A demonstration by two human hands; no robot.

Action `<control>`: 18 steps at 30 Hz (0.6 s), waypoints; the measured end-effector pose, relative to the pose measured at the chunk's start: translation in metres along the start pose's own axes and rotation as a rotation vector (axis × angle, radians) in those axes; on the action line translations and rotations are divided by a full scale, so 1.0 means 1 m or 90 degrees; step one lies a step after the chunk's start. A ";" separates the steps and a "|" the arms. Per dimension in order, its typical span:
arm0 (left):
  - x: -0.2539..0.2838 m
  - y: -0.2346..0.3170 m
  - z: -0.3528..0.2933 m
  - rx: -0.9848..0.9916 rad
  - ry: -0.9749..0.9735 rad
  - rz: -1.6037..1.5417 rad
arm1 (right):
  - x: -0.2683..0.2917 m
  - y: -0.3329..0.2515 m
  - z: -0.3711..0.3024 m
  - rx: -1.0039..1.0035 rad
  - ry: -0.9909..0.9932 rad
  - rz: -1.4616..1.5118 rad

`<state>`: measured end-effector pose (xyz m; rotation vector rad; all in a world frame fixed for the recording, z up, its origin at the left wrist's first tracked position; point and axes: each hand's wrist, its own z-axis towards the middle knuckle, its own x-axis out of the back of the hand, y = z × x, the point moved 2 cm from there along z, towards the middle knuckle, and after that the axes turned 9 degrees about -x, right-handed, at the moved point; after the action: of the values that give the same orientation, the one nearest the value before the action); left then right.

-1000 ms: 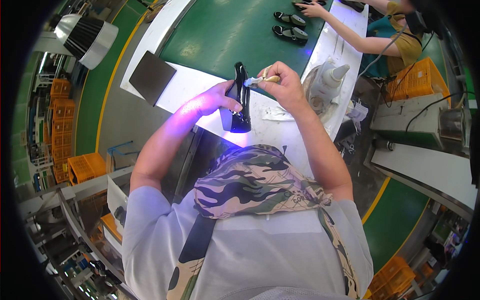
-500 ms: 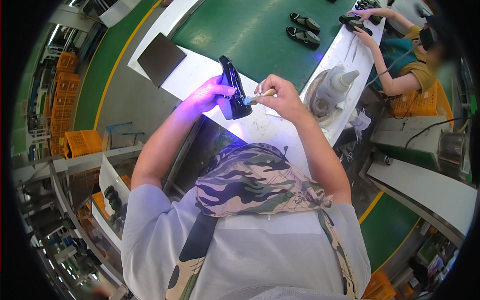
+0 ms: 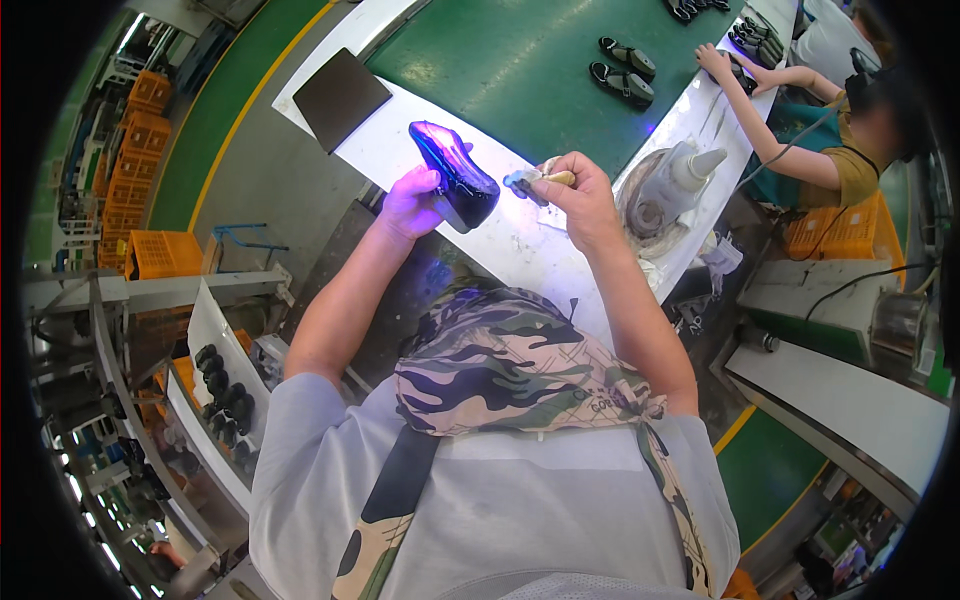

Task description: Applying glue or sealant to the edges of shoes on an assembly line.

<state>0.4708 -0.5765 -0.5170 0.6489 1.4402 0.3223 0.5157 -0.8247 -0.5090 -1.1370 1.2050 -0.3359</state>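
Note:
A glossy black shoe [image 3: 462,188] is gripped in my left hand [image 3: 412,203], tilted under a violet-blue light that shines on its upper part. Between the thumb and fingers of my right hand [image 3: 578,198] is a brush [image 3: 555,180] with a pale wooden handle. Its bluish-white tip points at the shoe, with a small gap between them. To the right of my right hand, a white squeeze bottle [image 3: 668,182] with a pointed nozzle stands in a round, stained holder [image 3: 648,222] on the white table [image 3: 520,240].
A dark square board [image 3: 340,98] lies on the table's left part. Beyond runs a green belt [image 3: 500,70] carrying black shoes [image 3: 624,72]. A co-worker [image 3: 800,140] at the right handles shoes. Orange crates [image 3: 165,262] stand at the left; shoes fill a rack [image 3: 225,390].
My left hand has turned the shoe, showing more of its lit side. The brush has moved right, off the shoe. Shoes on the belt and the co-worker's hands have shifted.

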 end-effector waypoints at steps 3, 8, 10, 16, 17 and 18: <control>-0.002 -0.006 -0.005 -0.031 0.010 0.001 | -0.008 0.002 0.000 0.001 0.018 0.016; -0.002 -0.003 -0.013 -0.058 0.031 0.008 | -0.024 0.009 -0.005 -0.014 0.049 0.019; 0.001 0.004 -0.019 -0.075 0.051 0.034 | -0.032 0.012 -0.009 -0.018 0.059 0.025; 0.015 0.036 -0.050 -0.160 0.099 0.214 | -0.062 0.037 -0.009 -0.056 0.127 -0.026; 0.017 0.041 -0.060 -0.190 0.113 0.274 | -0.068 0.044 -0.007 -0.063 0.139 -0.034; 0.018 0.046 -0.069 -0.221 0.132 0.317 | -0.073 0.051 -0.005 -0.071 0.149 -0.043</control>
<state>0.4142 -0.5151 -0.5048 0.6951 1.3567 1.0309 0.4653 -0.7506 -0.5098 -1.2623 1.4064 -0.4674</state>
